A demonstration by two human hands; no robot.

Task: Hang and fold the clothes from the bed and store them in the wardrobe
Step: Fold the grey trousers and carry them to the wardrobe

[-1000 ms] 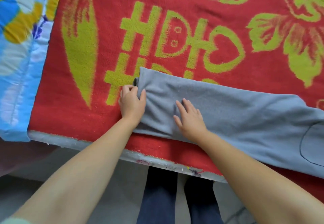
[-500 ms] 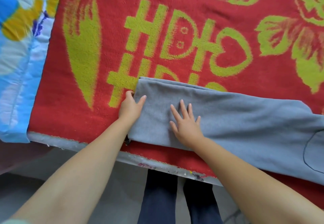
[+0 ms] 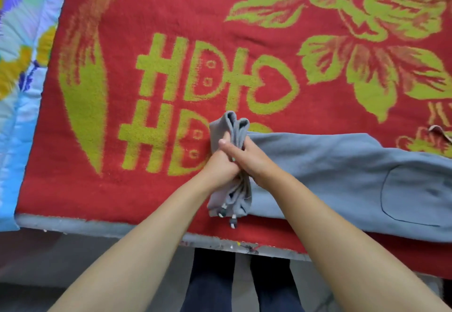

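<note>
At the far left of the frame a pale blue quilt with yellow and purple flowers [image 3: 22,67] lies along the edge of the bed, and beside it a fuzzy red blanket with yellow-green letters, leaves and blossoms [image 3: 151,30] covers the rest of the bed. Low in the middle of the frame the left hand [image 3: 220,162] grips the bunched end of a soft grey fleece garment [image 3: 342,165], its fingers clamped round the gathered cloth, which stands up in folds above the knuckles. The right hand [image 3: 247,157] lies over the left, its grip also closed round the same bundle. Two drawstring tips [image 3: 228,216] dangle below the bundle near the bed's front edge. The rest of the garment lies flat on the blanket toward the right, with a curved pocket seam [image 3: 391,196] at lower right.
</note>
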